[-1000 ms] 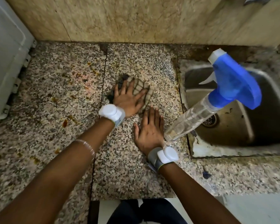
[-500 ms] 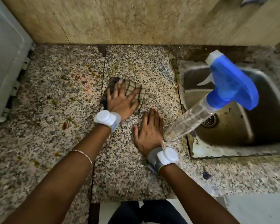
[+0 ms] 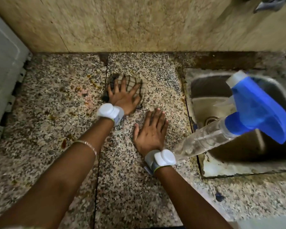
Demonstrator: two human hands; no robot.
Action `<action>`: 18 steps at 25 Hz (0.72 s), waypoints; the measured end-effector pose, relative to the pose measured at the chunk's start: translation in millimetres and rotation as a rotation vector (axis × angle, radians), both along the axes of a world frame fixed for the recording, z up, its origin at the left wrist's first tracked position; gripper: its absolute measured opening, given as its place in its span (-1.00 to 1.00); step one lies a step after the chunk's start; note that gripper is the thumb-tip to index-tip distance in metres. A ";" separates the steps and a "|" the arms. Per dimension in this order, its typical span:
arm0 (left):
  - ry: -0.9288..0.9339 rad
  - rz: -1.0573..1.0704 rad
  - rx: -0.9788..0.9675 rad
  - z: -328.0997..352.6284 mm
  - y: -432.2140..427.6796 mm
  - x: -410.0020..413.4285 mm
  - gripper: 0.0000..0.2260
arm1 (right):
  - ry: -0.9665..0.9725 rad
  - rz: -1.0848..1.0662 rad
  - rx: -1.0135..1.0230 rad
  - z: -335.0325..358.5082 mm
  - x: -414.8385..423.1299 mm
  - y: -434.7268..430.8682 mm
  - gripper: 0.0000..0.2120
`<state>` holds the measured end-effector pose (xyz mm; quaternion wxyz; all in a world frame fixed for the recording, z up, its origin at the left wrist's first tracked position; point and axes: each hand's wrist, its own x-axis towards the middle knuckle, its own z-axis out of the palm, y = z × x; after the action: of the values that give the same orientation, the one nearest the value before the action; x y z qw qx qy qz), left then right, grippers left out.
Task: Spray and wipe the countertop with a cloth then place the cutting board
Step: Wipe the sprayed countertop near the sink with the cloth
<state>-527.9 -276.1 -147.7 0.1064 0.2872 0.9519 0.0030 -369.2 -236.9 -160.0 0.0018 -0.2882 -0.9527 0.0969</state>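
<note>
- Left hand (image 3: pixel 122 99): fingers spread flat, palm pressing down on the cloth (image 3: pixel 131 79). No pinch, nothing gripped.
- Right hand (image 3: pixel 151 131): flat on the bare surface (image 3: pixel 135 187), fingers straight and close together, holding nothing. Looks like a brace.
- Cloth: small checked rag, bunched under the left palm at the seam between the 2 stone slabs, well short of the back wall.
- Handling: the cloth is soft, light and limp, and probably damp. It will fold and slide under the palm, so push with a flat hand. To lift it, pinch the loose edge sticking out on the right.
- Spray bottle (image 3: pixel 210 139): clear body, blue trigger head, standing by the sink (image 3: pixel 203 90) rim just beside the right wrist. Light, smooth plastic; take it at the neck under the head.
- Brown stains (image 3: pixel 64 143) lie on the left slab, not yet wiped; wiping looks about midway.
- Cutting board: the white panel (image 3: pixel 5 71) at the left edge may be it, but it is cropped, so I can't tell. If so, it is stiff and flat; take it by a long edge.
</note>
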 end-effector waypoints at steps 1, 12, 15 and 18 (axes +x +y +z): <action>-0.026 0.025 0.030 5.2 13.5 -22.9 -0.50 | 0.001 0.005 -0.013 0.7 -0.1 1.0 -0.28; -0.053 0.008 0.064 10.0 50.0 -71.1 -0.49 | -0.039 -0.004 -0.077 5.3 -0.2 3.1 -0.30; -0.021 0.007 0.045 6.2 52.4 -57.8 -0.49 | -0.009 -0.015 -0.065 4.8 -1.2 2.1 -0.29; 0.062 -0.074 0.046 -7.5 43.6 -28.7 -0.50 | -0.015 -0.023 -0.052 5.0 -1.7 0.8 -0.29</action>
<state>-556.6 -232.4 -155.2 0.0701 0.3245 0.9432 0.0122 -370.9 -236.1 -155.0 -0.0120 -0.2998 -0.9464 0.1196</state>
